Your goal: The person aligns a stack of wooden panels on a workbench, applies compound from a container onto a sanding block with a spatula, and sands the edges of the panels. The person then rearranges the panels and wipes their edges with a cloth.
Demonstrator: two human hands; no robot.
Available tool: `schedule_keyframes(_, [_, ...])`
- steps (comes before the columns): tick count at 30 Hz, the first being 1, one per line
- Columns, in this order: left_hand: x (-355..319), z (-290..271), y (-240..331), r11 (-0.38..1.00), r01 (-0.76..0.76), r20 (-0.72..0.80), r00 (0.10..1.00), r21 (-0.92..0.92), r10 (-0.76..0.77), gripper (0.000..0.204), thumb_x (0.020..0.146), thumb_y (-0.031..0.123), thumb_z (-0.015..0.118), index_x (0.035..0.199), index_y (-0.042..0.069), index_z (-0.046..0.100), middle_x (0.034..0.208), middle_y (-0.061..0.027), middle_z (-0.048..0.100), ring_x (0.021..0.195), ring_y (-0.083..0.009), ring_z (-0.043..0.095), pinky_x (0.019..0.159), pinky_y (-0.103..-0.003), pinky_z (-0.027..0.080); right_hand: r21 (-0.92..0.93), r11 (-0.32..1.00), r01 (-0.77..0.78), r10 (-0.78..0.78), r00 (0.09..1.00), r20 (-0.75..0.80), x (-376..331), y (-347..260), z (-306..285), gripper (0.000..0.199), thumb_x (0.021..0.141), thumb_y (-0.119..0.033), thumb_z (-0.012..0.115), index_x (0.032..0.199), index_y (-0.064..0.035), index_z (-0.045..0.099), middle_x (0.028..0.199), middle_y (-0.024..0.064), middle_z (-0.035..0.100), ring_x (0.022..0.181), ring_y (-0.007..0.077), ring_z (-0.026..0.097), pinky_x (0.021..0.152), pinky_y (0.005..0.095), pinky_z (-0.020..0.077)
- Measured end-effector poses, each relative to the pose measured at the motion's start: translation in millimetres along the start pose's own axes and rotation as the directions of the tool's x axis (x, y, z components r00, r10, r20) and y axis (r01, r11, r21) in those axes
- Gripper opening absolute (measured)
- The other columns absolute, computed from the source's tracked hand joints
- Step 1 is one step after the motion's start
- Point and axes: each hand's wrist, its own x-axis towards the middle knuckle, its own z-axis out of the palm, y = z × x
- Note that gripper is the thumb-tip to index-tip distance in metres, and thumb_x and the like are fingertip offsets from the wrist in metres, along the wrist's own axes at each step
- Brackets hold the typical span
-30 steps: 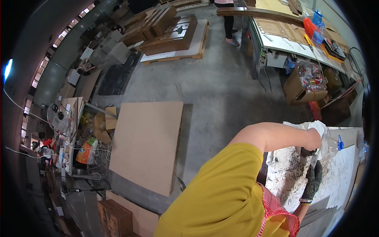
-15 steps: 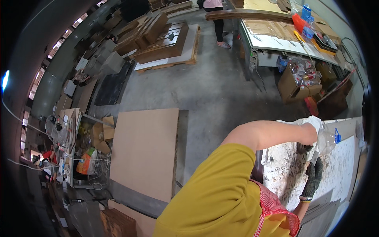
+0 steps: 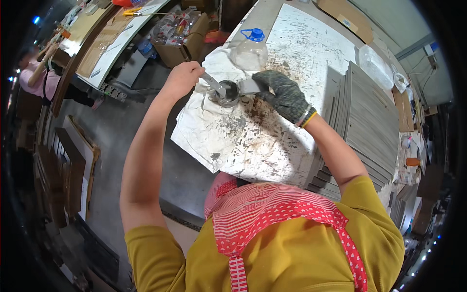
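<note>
My bare left hand (image 3: 184,80) pinches the end of a narrow grey flat stick (image 3: 212,83). Its far end slants down into a small round jar (image 3: 228,100) smeared with dark grey stuff. Across the jar, a dark knitted work glove covers my right hand (image 3: 284,95), which is closed around a flat grey scraper (image 3: 249,87). The scraper's wide blade reaches the jar's right side; its handle is mostly hidden by the glove. Under the jar lies a white cloth (image 3: 194,129) with dark stains. Just beyond stands a clear plastic jug (image 3: 250,53) with a blue cap.
Grey panels (image 3: 372,117) are stacked on the right of the paint-spattered white worktop (image 3: 311,39). A clear plastic bag (image 3: 375,65) lies behind them. On the floor at far left, a cardboard box (image 3: 182,51) holds plastic bottles. Another person (image 3: 39,80) stands at the left workbench.
My view has swung right toward the worktop, bringing the jar and both hands to the middle. The grey stick in my left hand now shows plainly.
</note>
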Motion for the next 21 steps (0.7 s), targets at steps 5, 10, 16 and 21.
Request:
schedule_keyframes(5, [0.2, -0.7, -0.2, 0.982, 0.077, 0.051, 0.996, -0.172, -0.069, 0.028, 0.091, 0.023, 0.055, 0.075, 0.001, 0.057, 0.061, 0.0004, 0.05, 0.058, -0.0077, 0.045, 0.055, -0.024, 0.039, -0.07, 0.994, 0.084, -0.077, 0.992, 0.101, 23.3, -4.1, 18.3, 0.042, 0.074, -0.015, 0.069, 0.114, -0.0073, 0.057, 0.109, 0.015, 0.058, 0.101, 0.0337, 0.055, 0.088, 0.041, 0.0439])
schedule_keyframes(10, [-0.9, -7.4, 2.1, 0.964, 0.129, 0.105, 0.989, -0.234, -0.107, 0.03, 0.088, 0.024, 0.057, 0.073, -0.001, 0.058, 0.061, -0.0016, 0.053, 0.057, -0.0102, 0.048, 0.057, -0.027, 0.041, -0.147, 0.958, 0.245, -0.219, 0.96, 0.174, 38.8, 4.4, 24.5, 0.037, 0.075, -0.015, 0.065, 0.111, -0.0066, 0.057, 0.102, 0.0137, 0.059, 0.097, 0.0332, 0.055, 0.085, 0.0418, 0.0442])
schedule_keyframes(16, [-0.9, -5.9, -1.9, 0.926, 0.162, 0.138, 0.983, -0.341, -0.122, 0.029, 0.088, 0.024, 0.057, 0.071, 0.001, 0.057, 0.062, -0.0001, 0.052, 0.057, -0.0085, 0.046, 0.055, -0.025, 0.039, -0.095, 0.93, 0.356, -0.348, 0.933, 0.089, 40.8, 3.2, 35.5, 0.029, 0.074, -0.011, 0.06, 0.103, -0.0094, 0.061, 0.096, 0.0113, 0.061, 0.091, 0.0294, 0.057, 0.079, 0.039, 0.0458])
schedule_keyframes(21, [-19.4, -1.8, -7.3, 0.918, 0.195, 0.115, 0.98, -0.345, -0.165, 0.028, 0.089, 0.023, 0.057, 0.071, 0.002, 0.058, 0.063, 0.0005, 0.054, 0.058, -0.0072, 0.047, 0.055, -0.023, 0.039, -0.226, 0.972, 0.071, -0.045, 0.992, 0.115, 24.8, -2.1, 25.8, 0.029, 0.081, -0.015, 0.057, 0.11, -0.0084, 0.06, 0.095, 0.0098, 0.062, 0.087, 0.0262, 0.059, 0.076, 0.0375, 0.0469])
